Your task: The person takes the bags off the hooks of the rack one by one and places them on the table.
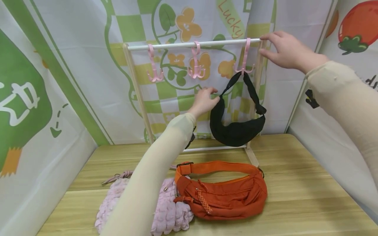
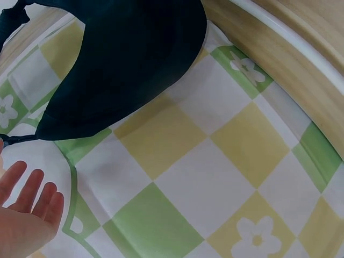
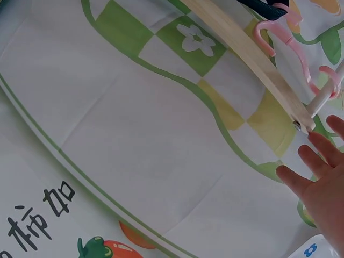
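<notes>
A black crescent-shaped shoulder bag (image 1: 236, 133) hangs by its knotted strap from the right-hand pink hook (image 1: 244, 57). My left hand (image 1: 205, 101) is at the bag's upper left end, its thumb against the point where strap and body meet. In the left wrist view, the fingers (image 2: 33, 191) of that hand are loosely extended, clear of the bag's body (image 2: 129, 64). My right hand (image 1: 284, 50) is up at the top right corner of the hanging rack (image 1: 192, 44), fingertips at the wooden post's end. Spread fingers (image 3: 317, 161) show beside that post (image 3: 252, 59) in the right wrist view.
Two more pink hooks (image 1: 154, 67) (image 1: 196, 64) hang on the white rail. An orange-red waist bag (image 1: 230, 200) lies on the wooden table (image 1: 298, 183) before the rack. Left of it, a pink puffy bag (image 1: 171, 213) is partly covered by my left forearm. Printed cloth surrounds the table.
</notes>
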The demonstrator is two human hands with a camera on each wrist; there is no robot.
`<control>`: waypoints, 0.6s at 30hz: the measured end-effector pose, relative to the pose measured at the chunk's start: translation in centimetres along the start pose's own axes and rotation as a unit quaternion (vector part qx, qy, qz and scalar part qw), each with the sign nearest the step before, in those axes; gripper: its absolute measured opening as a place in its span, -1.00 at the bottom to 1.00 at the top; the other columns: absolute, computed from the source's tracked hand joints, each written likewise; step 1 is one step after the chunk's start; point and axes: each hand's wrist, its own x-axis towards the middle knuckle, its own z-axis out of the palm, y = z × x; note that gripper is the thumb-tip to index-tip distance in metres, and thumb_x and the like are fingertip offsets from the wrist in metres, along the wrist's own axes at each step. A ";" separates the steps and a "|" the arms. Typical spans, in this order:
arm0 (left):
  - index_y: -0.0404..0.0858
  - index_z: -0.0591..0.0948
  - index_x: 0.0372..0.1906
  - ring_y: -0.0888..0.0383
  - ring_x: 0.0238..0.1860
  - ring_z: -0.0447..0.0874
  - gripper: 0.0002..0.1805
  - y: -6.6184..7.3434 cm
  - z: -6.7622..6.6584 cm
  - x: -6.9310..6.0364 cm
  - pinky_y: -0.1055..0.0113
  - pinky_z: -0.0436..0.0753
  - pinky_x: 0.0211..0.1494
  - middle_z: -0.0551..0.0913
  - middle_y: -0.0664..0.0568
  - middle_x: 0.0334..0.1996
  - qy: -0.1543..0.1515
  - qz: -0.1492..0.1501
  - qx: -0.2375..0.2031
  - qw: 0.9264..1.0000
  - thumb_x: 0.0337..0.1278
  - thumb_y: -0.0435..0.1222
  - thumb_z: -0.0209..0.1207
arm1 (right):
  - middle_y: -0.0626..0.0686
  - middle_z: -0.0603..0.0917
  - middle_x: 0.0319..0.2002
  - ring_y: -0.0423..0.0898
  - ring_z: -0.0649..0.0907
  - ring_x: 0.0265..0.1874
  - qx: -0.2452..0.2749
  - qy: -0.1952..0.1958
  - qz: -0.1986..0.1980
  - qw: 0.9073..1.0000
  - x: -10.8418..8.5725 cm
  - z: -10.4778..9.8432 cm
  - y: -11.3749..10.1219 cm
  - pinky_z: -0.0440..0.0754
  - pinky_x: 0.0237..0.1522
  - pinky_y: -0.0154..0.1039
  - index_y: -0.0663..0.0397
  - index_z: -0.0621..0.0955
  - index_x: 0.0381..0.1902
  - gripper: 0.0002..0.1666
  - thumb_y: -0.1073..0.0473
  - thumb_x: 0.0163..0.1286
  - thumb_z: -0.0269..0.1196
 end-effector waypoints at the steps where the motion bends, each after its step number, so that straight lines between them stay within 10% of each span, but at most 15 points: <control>1: -0.26 0.53 0.16 -0.03 0.22 0.42 -0.58 0.0 0.0 0.0 0.18 0.33 0.35 0.54 -0.09 0.14 -0.001 0.002 0.003 1.000 0.25 -0.18 0.10 | 0.44 0.11 0.39 0.42 0.15 0.35 0.000 -0.003 0.001 1.000 0.1 0.0 -0.1 0.07 0.34 0.33 0.18 0.13 0.44 -0.30 -0.10 0.51 -0.12; 18: -0.21 0.47 0.23 -0.07 0.28 0.36 -0.54 -0.4 0.6 0.3 0.16 0.32 0.37 0.49 -0.08 0.21 -0.033 0.005 0.013 0.999 0.26 -0.18 0.09 | 0.44 0.04 0.41 0.41 0.08 0.38 -0.016 -0.039 -0.009 0.999 1.5 -0.2 -0.3 0.00 0.37 0.33 0.21 0.09 0.45 -0.28 -0.09 0.51 -0.13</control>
